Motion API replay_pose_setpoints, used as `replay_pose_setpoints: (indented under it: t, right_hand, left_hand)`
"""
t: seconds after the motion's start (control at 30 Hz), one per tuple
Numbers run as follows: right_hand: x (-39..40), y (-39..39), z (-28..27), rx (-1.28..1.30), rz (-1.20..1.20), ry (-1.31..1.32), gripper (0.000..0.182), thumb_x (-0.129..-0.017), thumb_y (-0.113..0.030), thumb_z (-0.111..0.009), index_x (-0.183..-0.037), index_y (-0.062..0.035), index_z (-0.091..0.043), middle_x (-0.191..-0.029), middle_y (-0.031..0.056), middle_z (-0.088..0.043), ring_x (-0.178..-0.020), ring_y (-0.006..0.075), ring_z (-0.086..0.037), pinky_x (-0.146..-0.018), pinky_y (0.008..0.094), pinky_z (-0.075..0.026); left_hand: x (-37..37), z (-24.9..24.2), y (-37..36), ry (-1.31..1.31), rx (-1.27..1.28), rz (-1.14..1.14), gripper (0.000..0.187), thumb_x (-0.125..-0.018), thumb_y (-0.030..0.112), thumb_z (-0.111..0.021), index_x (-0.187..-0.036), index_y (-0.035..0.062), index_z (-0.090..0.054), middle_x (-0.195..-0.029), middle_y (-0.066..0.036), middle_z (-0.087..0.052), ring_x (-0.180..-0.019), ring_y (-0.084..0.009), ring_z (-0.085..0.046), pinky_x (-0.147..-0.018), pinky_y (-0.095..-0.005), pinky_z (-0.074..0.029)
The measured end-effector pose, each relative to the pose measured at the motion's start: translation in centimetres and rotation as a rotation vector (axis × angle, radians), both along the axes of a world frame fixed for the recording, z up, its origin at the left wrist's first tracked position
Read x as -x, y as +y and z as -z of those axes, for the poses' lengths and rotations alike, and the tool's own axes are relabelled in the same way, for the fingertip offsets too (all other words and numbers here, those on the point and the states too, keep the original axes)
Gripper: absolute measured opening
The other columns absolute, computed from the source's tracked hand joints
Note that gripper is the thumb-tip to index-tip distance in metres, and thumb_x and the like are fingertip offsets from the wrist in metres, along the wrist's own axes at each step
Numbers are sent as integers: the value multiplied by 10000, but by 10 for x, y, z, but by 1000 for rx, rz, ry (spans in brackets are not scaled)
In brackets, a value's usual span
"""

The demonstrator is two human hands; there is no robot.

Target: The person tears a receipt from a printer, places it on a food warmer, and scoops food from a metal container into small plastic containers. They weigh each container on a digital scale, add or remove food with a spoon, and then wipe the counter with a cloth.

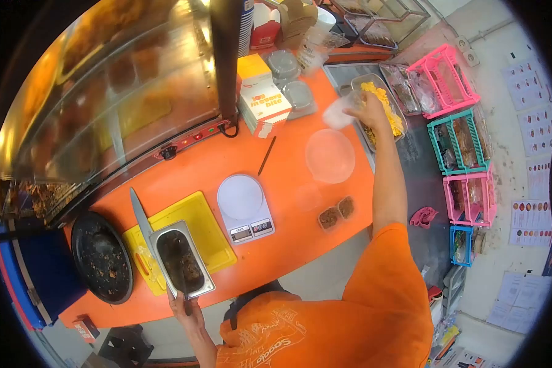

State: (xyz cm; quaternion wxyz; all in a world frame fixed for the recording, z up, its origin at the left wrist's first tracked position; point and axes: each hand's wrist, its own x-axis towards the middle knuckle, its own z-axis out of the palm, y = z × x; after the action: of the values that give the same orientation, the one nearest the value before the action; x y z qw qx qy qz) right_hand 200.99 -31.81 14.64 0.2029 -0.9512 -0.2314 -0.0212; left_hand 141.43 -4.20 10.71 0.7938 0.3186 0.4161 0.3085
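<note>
My left hand [189, 308] is closed at the near end of a steel food pan [207, 283]. A dark utensil [179, 270] lies in the pan over brown food, its handle reaching my fingers. My right hand [371, 114] stretches over a clear tray [368, 136] of yellow food pieces [385, 105]. It grips a blurred, translucent white plastic piece [338, 114], whose exact kind I cannot make out. A round translucent lid [330, 156] lies below that hand. The pan rests partly on a yellow cutting board [196, 208], beside a large knife [140, 211].
A kitchen scale [242, 199] stands mid-table, with two small tubs of brown food [336, 214] to its right. A black round pan [102, 257] is at the left. A glass warmer [135, 80] and printed box [262, 98] stand behind; coloured baskets [460, 144] line the right.
</note>
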Motion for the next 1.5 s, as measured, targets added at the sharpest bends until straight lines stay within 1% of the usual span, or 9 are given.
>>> replay_pose_setpoints:
  t: [0.2,0.43,0.6,0.67,0.8,1.07,1.23,1.33,1.5]
  right_hand:
    - [133,104,-31,-495,-320,362,628,-625,-278,-828,-1106,-6,-531,-1043,132,-570,-1006,291,-552,-903,393,-429]
    - [258,169,108,32,-729,295,866,-563,-338,-843,-1260,-14,-444,-1203,165,-480,-1144,332,-454,-996,421,-365]
    - [334,169,39,-106,-671,7,1031,-498,-468,-849,-1318,-20,-412,-1280,209,-451,-1179,376,-435,-1019,443,-344]
    - [421,183,-31,138,-630,474,997,-526,-499,-828,-1329,-63,-427,-1219,192,-504,-1145,366,-473,-1004,449,-366]
    - [519,187,-22,-248,-910,302,619,-703,-353,-764,-1228,-105,-550,-1035,135,-593,-900,264,-589,-769,376,-484]
    - [500,205,-47,-823,-199,514,95,-817,-40,-668,-908,-12,-662,-797,96,-618,-702,188,-598,-613,277,-463]
    - [486,155,-103,-485,-871,507,137,-837,-18,-628,-969,-9,-663,-895,115,-643,-773,225,-611,-682,306,-478]
    - [487,161,-91,-261,-1006,351,246,-821,-8,-629,-1067,-22,-636,-978,127,-643,-885,270,-608,-756,336,-485]
    - [469,175,-72,-243,-981,209,325,-814,-4,-622,-1137,-32,-594,-1061,135,-629,-988,302,-589,-819,360,-485]
  left_hand:
    - [20,2,-3,50,-72,-24,626,-849,181,-588,-1386,-3,-324,-1286,-153,-477,-1164,-279,-505,-921,-431,-480]
    - [29,-18,-2,-91,-43,-82,521,-864,125,-576,-1331,-7,-387,-1216,-138,-541,-1080,-262,-578,-888,-415,-526]
    - [51,-6,2,44,-163,38,488,-869,92,-573,-1326,24,-416,-1189,-111,-560,-1051,-234,-587,-838,-403,-547]
    - [49,-4,1,-11,-91,10,462,-888,20,-517,-1339,46,-420,-1156,-82,-559,-970,-190,-594,-836,-382,-543]
    - [45,-8,9,38,-55,169,470,-898,-2,-511,-1354,35,-406,-1070,-59,-590,-887,-151,-601,-825,-320,-540]
    - [43,-52,5,-126,-77,258,495,-902,-4,-521,-1371,-7,-365,-1191,-116,-565,-1028,-198,-603,-828,-352,-572]
    - [55,-56,17,-202,-50,218,515,-886,-27,-511,-1377,-16,-356,-1223,-137,-546,-1037,-224,-602,-828,-368,-573]
    - [55,-97,25,178,17,311,516,-877,-47,-495,-1374,-23,-360,-1226,-149,-546,-1043,-232,-602,-845,-378,-566]
    - [71,-50,27,-203,-61,278,505,-874,-42,-503,-1363,-33,-380,-1212,-141,-556,-1032,-213,-603,-835,-360,-563]
